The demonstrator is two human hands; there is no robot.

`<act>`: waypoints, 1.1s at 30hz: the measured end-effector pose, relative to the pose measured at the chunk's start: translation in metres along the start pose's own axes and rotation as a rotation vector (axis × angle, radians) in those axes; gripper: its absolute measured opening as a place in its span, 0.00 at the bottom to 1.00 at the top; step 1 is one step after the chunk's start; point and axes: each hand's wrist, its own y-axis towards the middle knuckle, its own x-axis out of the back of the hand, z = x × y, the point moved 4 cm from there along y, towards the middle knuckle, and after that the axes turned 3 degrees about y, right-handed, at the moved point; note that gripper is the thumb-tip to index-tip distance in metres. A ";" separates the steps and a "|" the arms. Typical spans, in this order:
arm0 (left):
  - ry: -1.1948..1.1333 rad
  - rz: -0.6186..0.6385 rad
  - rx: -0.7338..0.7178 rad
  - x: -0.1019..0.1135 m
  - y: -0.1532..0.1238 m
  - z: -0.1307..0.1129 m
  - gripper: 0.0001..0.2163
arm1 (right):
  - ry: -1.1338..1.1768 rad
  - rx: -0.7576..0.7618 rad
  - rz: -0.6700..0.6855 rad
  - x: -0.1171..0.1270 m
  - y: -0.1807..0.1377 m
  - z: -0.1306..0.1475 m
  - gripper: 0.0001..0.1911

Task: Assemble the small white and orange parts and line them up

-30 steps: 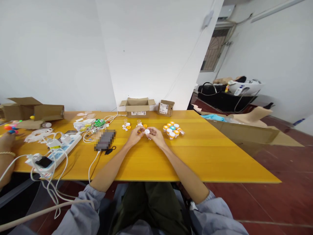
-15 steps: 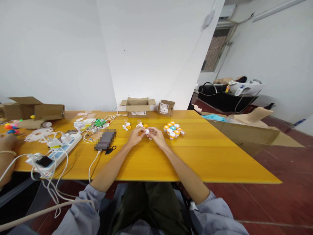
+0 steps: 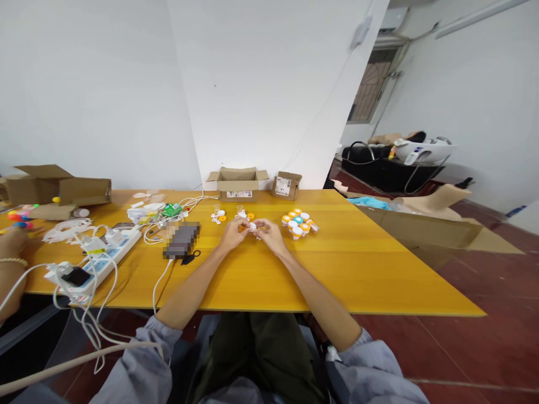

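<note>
My left hand (image 3: 232, 234) and my right hand (image 3: 268, 234) meet above the yellow table (image 3: 337, 264), fingers pinched together on a small white cap-like piece (image 3: 252, 226) held between them. Just right of my right hand stands a cluster of small jars (image 3: 298, 222) with orange, white and blue lids. Behind my hands lie loose orange and white lids (image 3: 220, 217) and a small clear jar (image 3: 240, 211).
Two cardboard boxes (image 3: 238, 183) stand at the table's far edge, another open box (image 3: 59, 189) at far left. A power strip (image 3: 99, 259) with white cables and a dark blurred device (image 3: 182, 239) lie left. Another person's hand (image 3: 12, 242) rests at the left edge.
My hands stay together on the white piece; only the fingers have shifted slightly around it. The other person's hand at the left has barely moved.
</note>
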 end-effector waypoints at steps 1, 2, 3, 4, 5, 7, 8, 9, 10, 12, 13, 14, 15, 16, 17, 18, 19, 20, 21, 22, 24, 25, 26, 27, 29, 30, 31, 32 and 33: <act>0.010 -0.001 0.002 0.000 0.000 0.000 0.04 | -0.001 -0.004 0.004 0.000 0.000 0.000 0.12; 0.021 -0.001 0.005 0.000 0.000 0.000 0.04 | -0.002 -0.007 0.009 -0.001 0.000 -0.001 0.12; 0.031 -0.003 0.008 0.000 -0.001 0.001 0.04 | -0.003 -0.009 0.012 -0.001 0.000 -0.001 0.12; 0.040 -0.004 0.010 0.000 -0.001 0.001 0.04 | -0.005 -0.008 0.015 -0.001 0.000 -0.001 0.13; 0.051 -0.005 0.011 0.000 -0.001 0.001 0.04 | -0.008 -0.005 0.017 -0.001 0.000 -0.001 0.13; 0.084 -0.003 0.005 -0.001 -0.002 0.003 0.03 | -0.015 0.005 0.018 -0.001 0.000 -0.001 0.13; 0.106 0.000 -0.002 -0.001 -0.003 0.003 0.02 | -0.018 0.010 0.016 -0.001 0.000 -0.001 0.12; 0.130 0.005 -0.012 -0.002 -0.003 0.004 0.02 | -0.020 0.015 0.015 -0.001 0.000 -0.002 0.12; 0.152 0.009 -0.024 -0.002 -0.003 0.004 0.02 | -0.022 0.017 0.013 0.000 0.000 -0.002 0.13; 0.186 0.015 -0.046 -0.003 -0.003 0.005 0.02 | -0.027 0.021 0.009 0.000 0.001 -0.003 0.13; 0.197 0.018 -0.056 -0.003 -0.003 0.005 0.02 | -0.032 0.023 0.008 0.000 0.001 -0.004 0.13; 0.205 0.019 -0.064 -0.003 -0.003 0.005 0.02 | -0.037 0.025 0.008 0.001 0.001 -0.005 0.13; 0.211 0.021 -0.069 -0.004 -0.003 0.005 0.02 | -0.043 0.027 0.009 0.001 0.001 -0.005 0.13; 0.214 0.022 -0.073 -0.004 -0.003 0.005 0.02 | -0.048 0.029 0.009 0.001 0.001 -0.006 0.13; 0.215 0.025 -0.073 -0.004 -0.003 0.005 0.02 | -0.053 0.031 0.009 0.001 0.001 -0.007 0.14; 0.213 0.027 -0.071 -0.003 -0.003 0.005 0.02 | -0.057 0.032 0.008 0.001 0.001 -0.007 0.14; 0.209 0.028 -0.067 -0.003 -0.003 0.006 0.01 | -0.059 0.032 0.007 0.001 0.002 -0.008 0.14; 0.204 0.031 -0.062 -0.003 -0.003 0.006 0.01 | -0.060 0.031 0.008 0.001 0.002 -0.008 0.14; 0.198 0.034 -0.057 -0.003 -0.003 0.006 0.01 | -0.061 0.029 0.010 0.001 0.002 -0.008 0.14; 0.192 0.034 -0.052 -0.003 -0.003 0.006 0.01 | -0.061 0.027 0.012 0.001 0.002 -0.009 0.14; 0.180 0.036 -0.044 -0.003 -0.003 0.006 0.01 | -0.062 0.026 0.014 0.001 0.002 -0.010 0.14; 0.175 0.037 -0.041 -0.003 -0.003 0.006 0.01 | -0.063 0.027 0.014 0.001 0.002 -0.010 0.14; 0.170 0.038 -0.039 -0.003 -0.003 0.005 0.01 | -0.063 0.030 0.014 0.001 0.002 -0.010 0.14; 0.165 0.038 -0.037 -0.003 -0.003 0.004 0.01 | -0.063 0.032 0.014 0.001 0.002 -0.010 0.14; 0.150 0.040 -0.032 -0.003 -0.003 0.002 0.02 | -0.061 0.033 0.012 0.001 0.002 -0.011 0.13; 0.141 0.039 -0.030 -0.003 -0.003 0.001 0.02 | -0.059 0.032 0.009 0.001 0.002 -0.011 0.13; 0.134 0.040 -0.028 -0.003 -0.003 0.001 0.03 | -0.057 0.030 0.005 0.001 0.002 -0.011 0.13; 0.127 0.042 -0.027 -0.003 -0.003 0.001 0.03 | -0.056 0.028 0.003 0.001 0.002 -0.010 0.13; 0.121 0.044 -0.026 -0.003 -0.003 0.001 0.03 | -0.056 0.025 0.002 0.001 0.002 -0.010 0.13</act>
